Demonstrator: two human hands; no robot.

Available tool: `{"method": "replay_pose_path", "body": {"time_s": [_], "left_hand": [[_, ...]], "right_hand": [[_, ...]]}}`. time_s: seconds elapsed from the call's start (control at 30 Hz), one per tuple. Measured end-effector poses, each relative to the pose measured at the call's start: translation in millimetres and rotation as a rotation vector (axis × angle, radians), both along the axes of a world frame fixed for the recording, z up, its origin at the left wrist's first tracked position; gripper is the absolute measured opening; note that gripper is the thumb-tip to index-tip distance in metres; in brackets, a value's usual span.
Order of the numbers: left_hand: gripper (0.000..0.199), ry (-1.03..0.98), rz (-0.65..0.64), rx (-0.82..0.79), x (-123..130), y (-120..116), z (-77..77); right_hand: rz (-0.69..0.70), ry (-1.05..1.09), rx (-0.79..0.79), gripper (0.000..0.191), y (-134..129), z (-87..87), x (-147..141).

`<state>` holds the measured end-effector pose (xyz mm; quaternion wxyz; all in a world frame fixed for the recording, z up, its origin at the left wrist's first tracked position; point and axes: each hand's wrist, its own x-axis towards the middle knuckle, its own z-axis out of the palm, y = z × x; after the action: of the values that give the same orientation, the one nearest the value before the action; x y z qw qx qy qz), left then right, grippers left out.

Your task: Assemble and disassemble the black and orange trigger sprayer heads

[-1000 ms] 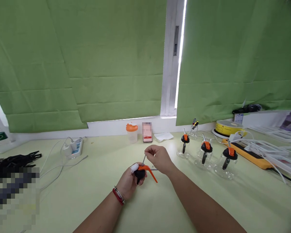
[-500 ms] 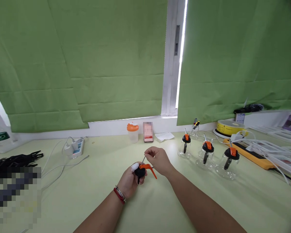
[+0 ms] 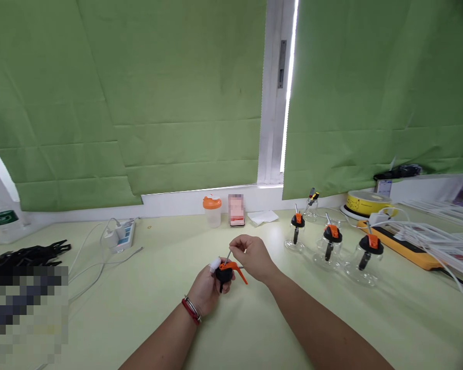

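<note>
My left hand (image 3: 204, 293) is closed around a black lid (image 3: 224, 276), held above the table. An orange flip lever (image 3: 239, 272) slants down to the right from its top. White wrapping (image 3: 215, 264) covers the left thumb. With thumb and forefinger pinched, my right hand (image 3: 254, 255) grips a thin metal rod (image 3: 228, 256), whose lower end meets the top of the lid; its exact seat is too small to tell. To the right stand three glass jars, the nearest glass jar (image 3: 360, 272) among them, each wearing a similar black and orange lid.
A small jar (image 3: 312, 210) holding tools stands at the back right, near a yellow round case (image 3: 364, 204). An orange-capped cup (image 3: 213, 213), a phone (image 3: 236, 210) and a tissue (image 3: 262, 217) line the back. Cables, a power strip (image 3: 126, 236) and black gloves (image 3: 34, 254) lie left.
Both hands stay almost in place around the lid and rod. The orange lever has tilted slightly, and the whole view has shifted a little.
</note>
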<state>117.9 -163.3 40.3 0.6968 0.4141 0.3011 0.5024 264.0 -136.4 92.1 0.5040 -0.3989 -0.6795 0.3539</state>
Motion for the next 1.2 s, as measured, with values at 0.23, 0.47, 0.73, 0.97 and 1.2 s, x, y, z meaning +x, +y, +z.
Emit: {"method": "replay_pose_path", "body": {"time_s": [0.23,0.47,0.73,0.97,1.2], "left_hand": [[0.043,0.097,-0.068,-0.035,4,-4,3.7],[0.045,0.071,-0.069,-0.019,5,-5,3.8],[0.046,0.132,-0.063,-0.042,4,-7,6.7],[0.039,0.149,-0.053,-0.050,4,-8,9.3],[0.037,0.176,-0.047,-0.095,5,-9,9.5]], "right_hand": [[0.015,0.024,0.005,0.015,-6,1.9,-5],[-0.009,0.096,-0.055,0.014,-10,0.6,-10],[0.001,-0.026,0.006,0.015,-8,-0.5,-6],[0.072,-0.052,-0.007,0.015,-12,5.2,-1],[0.082,0.023,-0.102,0.012,-7,-4.5,-6]]}}
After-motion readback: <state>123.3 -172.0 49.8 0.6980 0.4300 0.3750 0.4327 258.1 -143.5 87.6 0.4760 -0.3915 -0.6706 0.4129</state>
